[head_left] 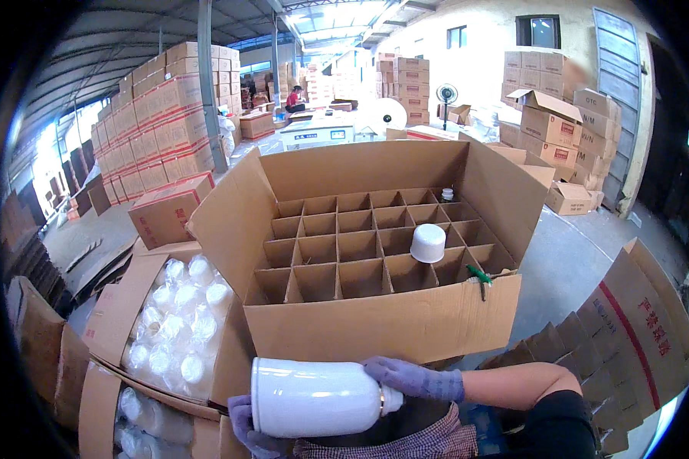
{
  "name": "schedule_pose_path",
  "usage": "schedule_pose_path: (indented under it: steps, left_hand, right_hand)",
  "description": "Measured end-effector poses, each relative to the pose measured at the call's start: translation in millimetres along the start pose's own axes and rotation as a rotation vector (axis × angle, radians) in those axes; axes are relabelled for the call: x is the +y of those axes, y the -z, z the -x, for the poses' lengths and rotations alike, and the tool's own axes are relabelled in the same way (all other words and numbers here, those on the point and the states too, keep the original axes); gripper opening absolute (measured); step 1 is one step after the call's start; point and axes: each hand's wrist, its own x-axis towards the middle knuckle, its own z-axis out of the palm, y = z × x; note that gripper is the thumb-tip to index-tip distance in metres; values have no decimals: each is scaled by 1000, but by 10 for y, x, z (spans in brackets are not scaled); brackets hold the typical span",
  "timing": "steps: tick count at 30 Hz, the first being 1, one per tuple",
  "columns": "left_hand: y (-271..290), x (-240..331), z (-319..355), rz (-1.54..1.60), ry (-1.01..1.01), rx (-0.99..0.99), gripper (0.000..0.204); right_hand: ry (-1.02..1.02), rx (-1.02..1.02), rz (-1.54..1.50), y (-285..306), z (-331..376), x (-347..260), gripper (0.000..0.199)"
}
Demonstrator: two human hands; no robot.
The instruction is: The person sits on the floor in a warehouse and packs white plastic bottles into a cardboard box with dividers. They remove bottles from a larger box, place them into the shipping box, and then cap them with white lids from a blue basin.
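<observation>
Both gloved hands gripped 1 white bottle (318, 398) sideways: left hand (251, 432) under its base, right hand (413, 378) apparently at the neck. Beyond them, the box (375, 321) awaited upright insertion.

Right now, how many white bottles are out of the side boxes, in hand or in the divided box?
2: one bottle lies sideways in both gloved hands at the bottom edge; one stands in a right-side cell of the divided box. Others may be hidden in cells.

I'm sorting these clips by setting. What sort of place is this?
Most likely a warehouse or packing hall: stacked cartons line the floor, an open divided carton sits in front, and gloved hands hold a white bottle.
</observation>
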Motion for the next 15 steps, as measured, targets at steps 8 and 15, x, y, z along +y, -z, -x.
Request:
schedule_pose_path:
  steps: [8, 15]
  left_hand:
    - [-245, 401, 22, 500, 349, -284, 68]
    - [-208, 464, 153, 159, 34, -80, 81]
  right_hand:
    - [484, 133, 542, 626, 73, -817, 58]
    - [-324, 379, -510, 436, 258, -664, 101]
